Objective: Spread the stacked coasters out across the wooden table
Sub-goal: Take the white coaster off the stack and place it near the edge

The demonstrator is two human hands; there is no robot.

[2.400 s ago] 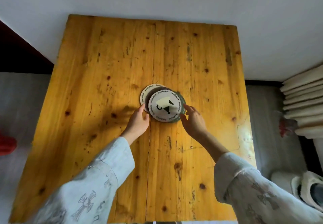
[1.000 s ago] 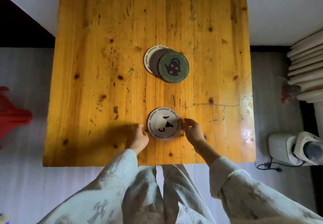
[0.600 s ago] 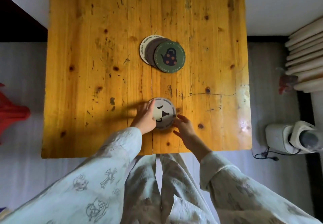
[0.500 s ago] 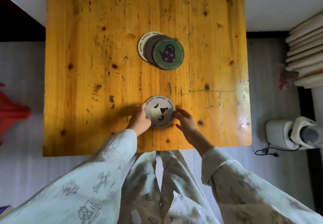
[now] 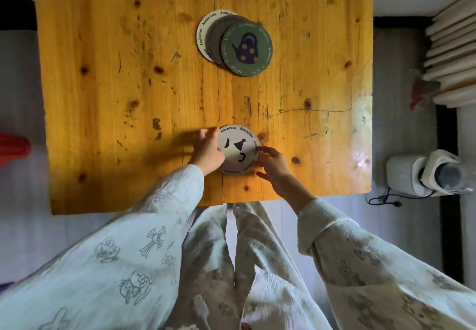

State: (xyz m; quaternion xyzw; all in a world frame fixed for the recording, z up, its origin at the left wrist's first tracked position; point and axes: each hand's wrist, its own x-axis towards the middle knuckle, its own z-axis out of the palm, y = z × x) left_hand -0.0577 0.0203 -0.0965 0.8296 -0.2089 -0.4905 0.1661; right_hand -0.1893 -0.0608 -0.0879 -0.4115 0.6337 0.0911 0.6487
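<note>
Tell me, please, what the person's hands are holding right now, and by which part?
Both hands hold the white coaster by its rim: left hand on its left edge, right hand at its right edge.

The far end of the yellow wooden worktop [image 5: 128,72] is cut off by the top edge. A round green teapot-print coaster [image 5: 246,48] hides most of the grey coaster [image 5: 215,38] and cream coaster [image 5: 203,30] beneath. The left hand [image 5: 208,150] covers the white round coaster's [image 5: 238,149] left rim.

"Aesthetics" runs repeatedly round the rims of the white coaster [image 5: 238,149] and green teapot coaster [image 5: 246,49].
</note>
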